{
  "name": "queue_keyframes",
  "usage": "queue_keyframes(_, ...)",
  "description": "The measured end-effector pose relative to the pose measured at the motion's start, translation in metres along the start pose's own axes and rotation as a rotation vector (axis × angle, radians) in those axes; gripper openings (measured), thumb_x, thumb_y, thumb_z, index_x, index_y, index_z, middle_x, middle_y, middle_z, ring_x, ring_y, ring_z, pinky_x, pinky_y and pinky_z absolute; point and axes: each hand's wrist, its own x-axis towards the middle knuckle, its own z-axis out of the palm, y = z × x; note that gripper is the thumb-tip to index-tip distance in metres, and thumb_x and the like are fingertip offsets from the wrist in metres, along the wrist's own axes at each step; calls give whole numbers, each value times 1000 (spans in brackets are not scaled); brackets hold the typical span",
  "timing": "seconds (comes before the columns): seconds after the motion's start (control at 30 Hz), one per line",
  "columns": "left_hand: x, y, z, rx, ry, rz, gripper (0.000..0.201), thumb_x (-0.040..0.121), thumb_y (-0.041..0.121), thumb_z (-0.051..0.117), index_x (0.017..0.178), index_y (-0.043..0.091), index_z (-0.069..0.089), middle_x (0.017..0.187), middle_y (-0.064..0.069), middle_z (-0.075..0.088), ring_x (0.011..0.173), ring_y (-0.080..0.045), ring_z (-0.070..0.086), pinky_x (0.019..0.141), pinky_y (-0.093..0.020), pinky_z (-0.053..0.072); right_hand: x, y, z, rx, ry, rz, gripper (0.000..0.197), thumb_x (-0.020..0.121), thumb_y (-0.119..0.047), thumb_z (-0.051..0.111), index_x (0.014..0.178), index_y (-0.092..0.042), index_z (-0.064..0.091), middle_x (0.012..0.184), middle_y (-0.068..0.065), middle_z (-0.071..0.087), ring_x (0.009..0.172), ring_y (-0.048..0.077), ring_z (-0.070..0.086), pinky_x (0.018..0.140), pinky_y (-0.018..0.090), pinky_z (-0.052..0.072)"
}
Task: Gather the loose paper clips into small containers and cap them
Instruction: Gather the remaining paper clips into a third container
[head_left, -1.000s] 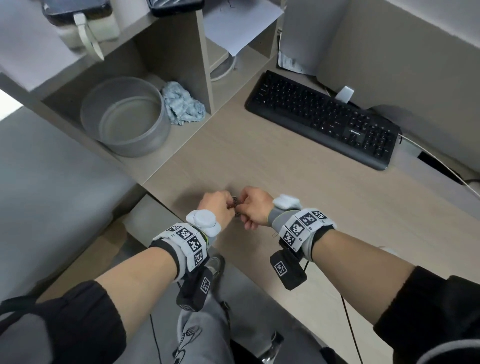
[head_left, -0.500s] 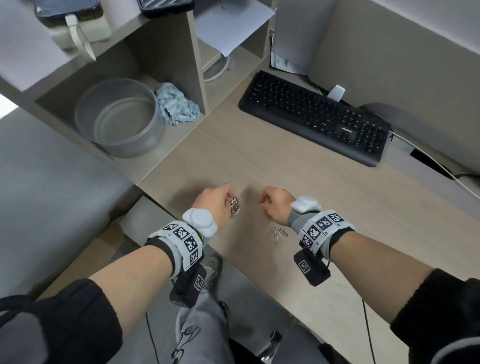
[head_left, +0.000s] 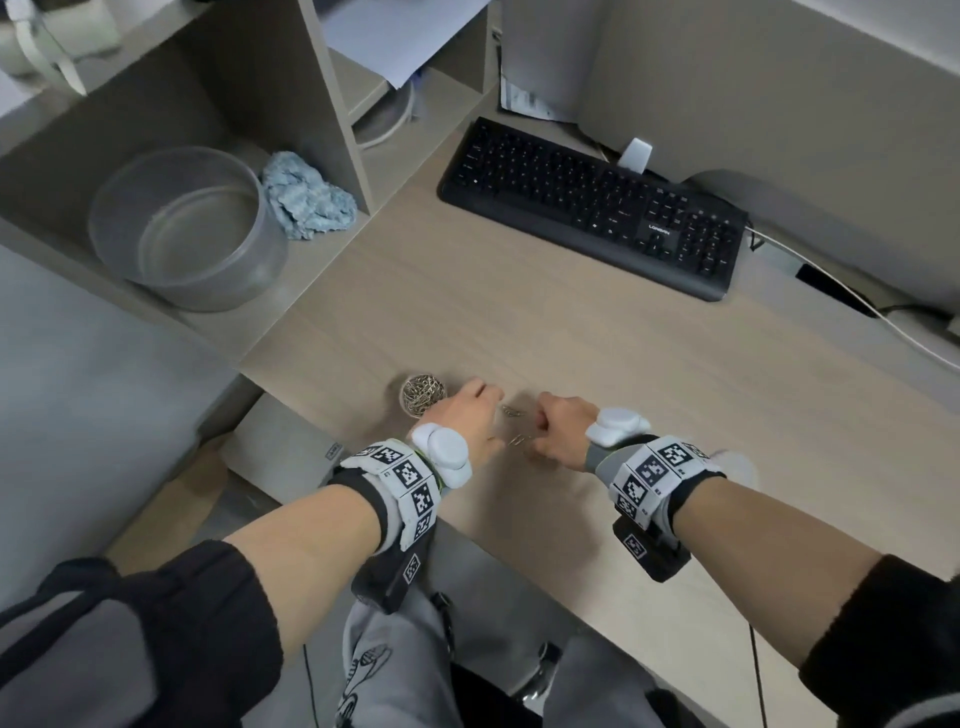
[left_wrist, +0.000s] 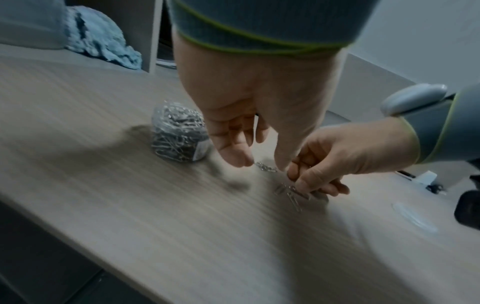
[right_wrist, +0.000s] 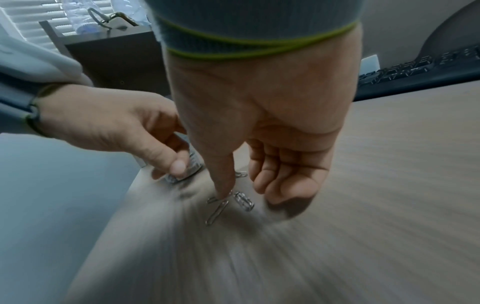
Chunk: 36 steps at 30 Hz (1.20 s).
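Observation:
A small clear container (head_left: 422, 395) packed with paper clips stands uncapped on the desk, just left of my left hand (head_left: 470, 410); the left wrist view shows the container (left_wrist: 179, 133) apart from my fingers. My left thumb and forefinger tips meet the ends of one loose clip (left_wrist: 265, 167) lying on the desk. To its right, my right hand (head_left: 561, 426) hovers over several loose clips (right_wrist: 244, 202). The right thumb tip (right_wrist: 223, 193) touches them, and the other fingers curl beside them without gripping. A clear round lid (left_wrist: 413, 218) lies behind my right wrist.
A black keyboard (head_left: 592, 208) lies at the back right with a white cable (head_left: 852, 306) past it. The shelf unit on the left holds a grey round tub (head_left: 192, 228) and a blue cloth (head_left: 306, 197). The desk's front edge (head_left: 519, 551) runs under my wrists.
My left hand has let go of the container, which now stands on the desk, and moved right to a loose clip. My right hand has come down onto the other clips.

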Motion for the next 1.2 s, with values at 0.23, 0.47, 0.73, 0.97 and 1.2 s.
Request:
queue_keyframes(0.23,19,18,18,46,9,20,50,86,20,68,131,14,46,132,-7,41,104,-34,61,84,-43,51,-5,1,20,-6,63,8,45,88,-39,61,119,-9,48,109,13,65,90,33,64,65,34,42)
queue_keyframes(0.47,30,22,19,58,-14,6,32,89,13,62,120,12,51,121,-8,46,96,-36,61,79,-44,49,-7,12,20,48,72,-11,24,92,-25,52,112,-12,53,108,15,64,91,35,62,74,38,52)
queue_keyframes(0.73,38,29,15,105,-50,-11,23,91,5,53,114,6,57,116,-14,56,103,-38,61,82,-40,48,-10,10,21,41,28,-50,25,90,-28,55,114,-20,53,103,6,64,90,30,62,73,38,51)
queue_keyframes(0.97,36,31,16,135,-65,-67,18,92,12,53,107,5,58,107,-19,64,99,-39,62,70,-37,44,-8,9,17,44,-17,-99,31,87,-17,46,111,-33,56,95,1,66,80,31,62,72,38,54)
queue_keyframes(1.2,35,32,22,126,-48,-77,16,90,9,52,104,5,58,105,-18,64,95,-38,62,66,-35,40,-9,8,15,10,-33,-93,28,85,-21,46,108,-32,55,86,0,60,74,31,58,62,31,44)
